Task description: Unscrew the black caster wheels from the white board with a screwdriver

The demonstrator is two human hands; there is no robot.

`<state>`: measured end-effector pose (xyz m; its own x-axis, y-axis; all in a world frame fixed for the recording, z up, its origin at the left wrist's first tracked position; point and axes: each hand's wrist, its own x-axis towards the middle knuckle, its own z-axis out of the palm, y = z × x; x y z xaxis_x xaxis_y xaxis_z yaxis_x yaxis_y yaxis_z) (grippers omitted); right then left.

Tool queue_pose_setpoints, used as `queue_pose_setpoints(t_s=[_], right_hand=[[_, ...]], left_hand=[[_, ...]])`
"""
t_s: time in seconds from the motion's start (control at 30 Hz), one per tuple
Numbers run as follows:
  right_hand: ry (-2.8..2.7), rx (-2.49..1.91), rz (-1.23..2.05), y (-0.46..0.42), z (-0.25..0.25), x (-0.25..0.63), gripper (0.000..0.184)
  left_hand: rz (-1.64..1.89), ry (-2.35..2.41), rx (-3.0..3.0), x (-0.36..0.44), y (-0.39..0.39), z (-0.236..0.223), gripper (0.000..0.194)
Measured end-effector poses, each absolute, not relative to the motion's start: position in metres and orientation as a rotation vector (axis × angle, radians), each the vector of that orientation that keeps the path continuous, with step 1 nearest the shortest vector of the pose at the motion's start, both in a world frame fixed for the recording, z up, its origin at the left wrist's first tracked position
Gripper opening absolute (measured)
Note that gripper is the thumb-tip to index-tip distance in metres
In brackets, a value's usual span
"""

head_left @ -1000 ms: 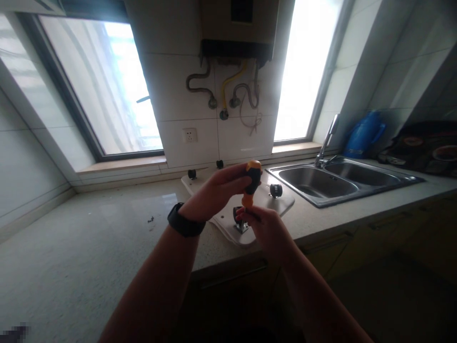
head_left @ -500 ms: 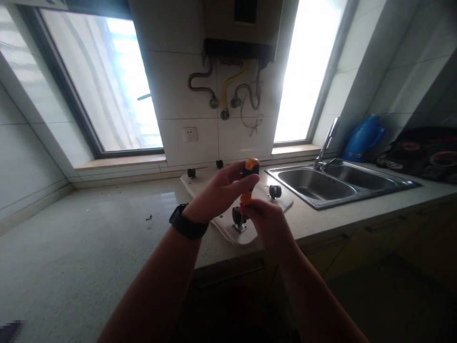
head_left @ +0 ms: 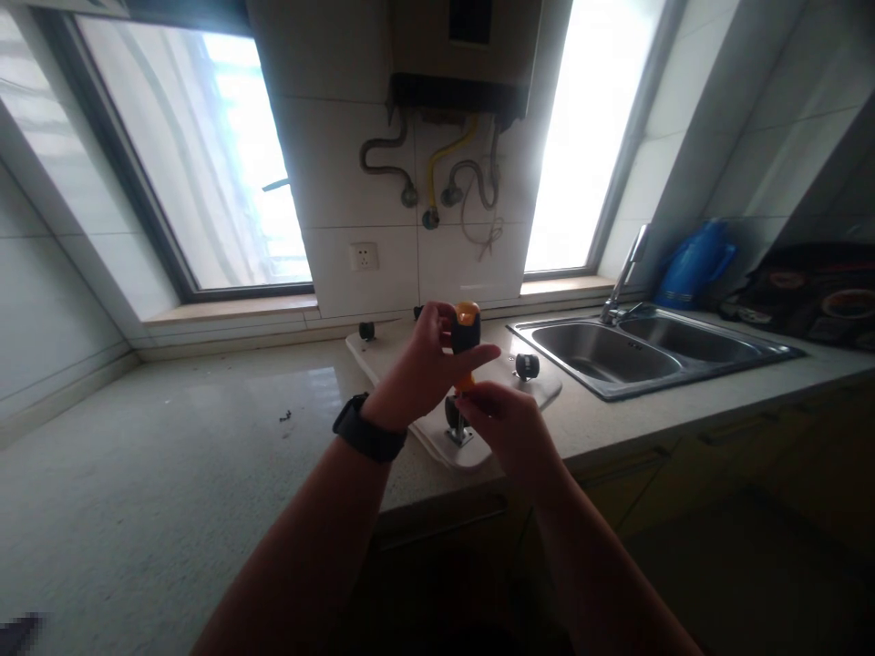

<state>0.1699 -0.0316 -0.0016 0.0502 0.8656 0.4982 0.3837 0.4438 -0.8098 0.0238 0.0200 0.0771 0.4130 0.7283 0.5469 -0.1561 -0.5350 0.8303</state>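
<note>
My left hand [head_left: 427,364], a black watch on its wrist, is wrapped round the orange-and-black handle of a screwdriver [head_left: 466,335] held upright. Just below, my right hand [head_left: 509,428] pinches the lower shaft of the screwdriver, fingers closed. The tool points down at a black caster wheel [head_left: 454,419] with a metal bracket, mounted on a white board [head_left: 410,360] that lies upside down on the countertop. Other casters [head_left: 525,366] stand at the board's remaining corners.
A steel double sink [head_left: 649,351] with a tap lies to the right, a blue kettle [head_left: 694,264] behind it. Small dark screws [head_left: 283,417] lie on the stone counter [head_left: 170,474] to the left. Windows, a wall socket and heater pipes are behind.
My left hand has shifted its grip and turned on the screwdriver handle, which now leans slightly left. My right hand has stayed low on the shaft.
</note>
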Motion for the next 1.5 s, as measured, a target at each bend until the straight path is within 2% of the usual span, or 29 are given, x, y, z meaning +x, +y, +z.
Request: queue_pose_setpoints(t_s=[0.17,0.37,0.53,0.6,0.77,0.87,0.97,1.07,1.17,1.23,1.33,1.5], right_hand=[[-1.555,-1.120,0.480,-0.032,-0.003,0.173,0.010],[-1.565,-1.046,0.526,-0.033,-0.002,0.171,0.010],[-1.523,-1.076,0.569,-0.034,-0.002,0.166,0.016],[-1.494,-1.118,0.570,-0.032,-0.003,0.166,0.014],[-1.490,-1.158,0.593,-0.029,-0.004,0.168,0.015],[-1.512,-1.116,0.639,-0.031,-0.003,0.166,0.020],[-1.552,-1.150,0.544,-0.035,0.000,0.164,0.023],[-1.574,-1.214,0.438,-0.037,0.003,0.161,0.018],[-1.567,-1.213,0.487,-0.037,0.004,0.160,0.013],[-1.555,-1.212,0.517,-0.036,0.004,0.161,0.013],[-1.537,-1.219,0.522,-0.036,0.005,0.163,0.013],[-1.573,-1.188,0.542,-0.035,0.003,0.167,0.019]], left_hand=[[1.038,0.314,1.671,0.012,0.014,0.081,0.038],[1.154,0.323,1.888,0.017,0.022,0.076,0.030],[1.397,0.541,1.907,0.027,0.018,0.075,0.053],[1.368,0.594,1.892,0.026,0.015,0.076,0.055],[1.043,0.276,1.725,0.014,0.013,0.078,0.030],[1.115,0.286,1.727,0.012,0.015,0.074,0.025],[1.294,0.403,1.718,0.015,0.015,0.069,0.037],[1.418,0.578,1.752,0.019,0.012,0.067,0.053],[1.442,0.671,1.795,0.017,0.006,0.069,0.063],[1.349,0.599,1.801,0.012,0.001,0.071,0.058],[1.177,0.394,1.732,0.003,-0.002,0.074,0.033],[1.144,0.366,1.705,-0.008,0.007,0.070,0.035]])
